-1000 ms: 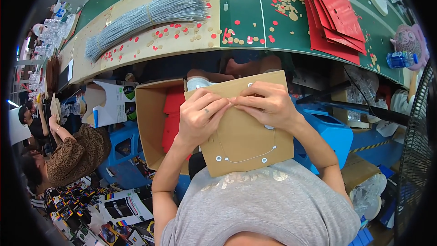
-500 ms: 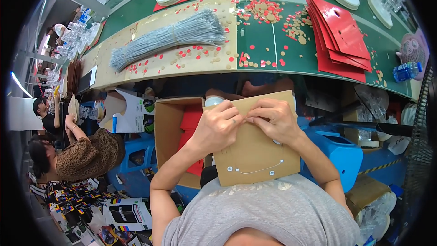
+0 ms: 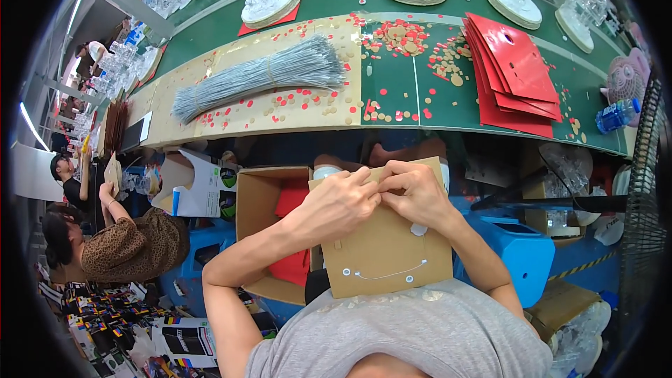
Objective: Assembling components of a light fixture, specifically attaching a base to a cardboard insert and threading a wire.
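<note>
A brown cardboard sheet [image 3: 378, 248] rests against my grey shirt, tilted up on my lap. My left hand [image 3: 341, 199] and my right hand [image 3: 416, 194] meet near its upper middle, fingertips pinched together. Whatever lies between the fingers is too small or hidden to make out. Low on the sheet runs a thin whitish cord [image 3: 390, 277] in a shallow curve, with two round white eyelets [image 3: 346, 272] near its ends. A pale round spot [image 3: 418, 229] shows just under my right hand.
Ahead, the green table [image 3: 392, 108] bears a bundle of grey wire ties [image 3: 259, 73], red sheets [image 3: 514, 63] and scattered punched discs [image 3: 402, 36]. An open carton [image 3: 255, 217] with red pieces stands at left, a blue stool [image 3: 514, 248] at right. A person [image 3: 133, 245] sits at far left.
My left hand has shifted slightly, its fingers now flatter and pointing toward the right hand. My left elbow has swung outward. The whole scene sits a little lower in view.
</note>
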`<state>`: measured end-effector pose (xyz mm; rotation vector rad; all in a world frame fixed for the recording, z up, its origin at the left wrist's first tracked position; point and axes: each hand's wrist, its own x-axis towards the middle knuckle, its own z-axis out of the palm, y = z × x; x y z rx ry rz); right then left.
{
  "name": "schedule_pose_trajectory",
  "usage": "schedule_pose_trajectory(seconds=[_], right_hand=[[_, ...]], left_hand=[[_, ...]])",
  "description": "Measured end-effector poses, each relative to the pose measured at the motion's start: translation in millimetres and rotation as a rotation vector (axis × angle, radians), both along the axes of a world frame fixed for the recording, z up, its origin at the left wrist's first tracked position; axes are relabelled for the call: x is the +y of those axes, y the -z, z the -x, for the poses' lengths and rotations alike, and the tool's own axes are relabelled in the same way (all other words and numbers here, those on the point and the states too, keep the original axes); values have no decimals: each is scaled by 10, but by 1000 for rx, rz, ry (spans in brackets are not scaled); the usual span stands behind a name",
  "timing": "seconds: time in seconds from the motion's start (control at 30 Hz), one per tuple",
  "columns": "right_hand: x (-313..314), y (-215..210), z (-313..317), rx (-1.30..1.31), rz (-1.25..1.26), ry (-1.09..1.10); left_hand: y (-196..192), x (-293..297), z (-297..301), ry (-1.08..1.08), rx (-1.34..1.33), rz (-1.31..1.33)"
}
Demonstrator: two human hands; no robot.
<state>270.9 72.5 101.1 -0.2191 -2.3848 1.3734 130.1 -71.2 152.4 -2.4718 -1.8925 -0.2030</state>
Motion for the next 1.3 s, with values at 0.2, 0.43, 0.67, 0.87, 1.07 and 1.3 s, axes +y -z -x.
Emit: schedule_pose_trajectory(seconds=[0.2,0.43,0.67,0.87,1.07,1.3], right_hand=[[-68,28,4,26,23,59],[-59,69,-28,13,37,77],[94,116,-57,179,-190,-90],[132,145,-57,243,-94,-57],[97,129,-74,230,-175,-28],[70,196,-119,257,-231,57]], left_hand=[[24,82,111,-108,-252,125],[97,-3,-152,-316,-221,110],[228,-130,-379,-417,-163,-12],[139,-141,-191,-389,-404,-203],[354,-261,-157,-480,-438,-261],[454,-273,-211,-468,-489,-356]])
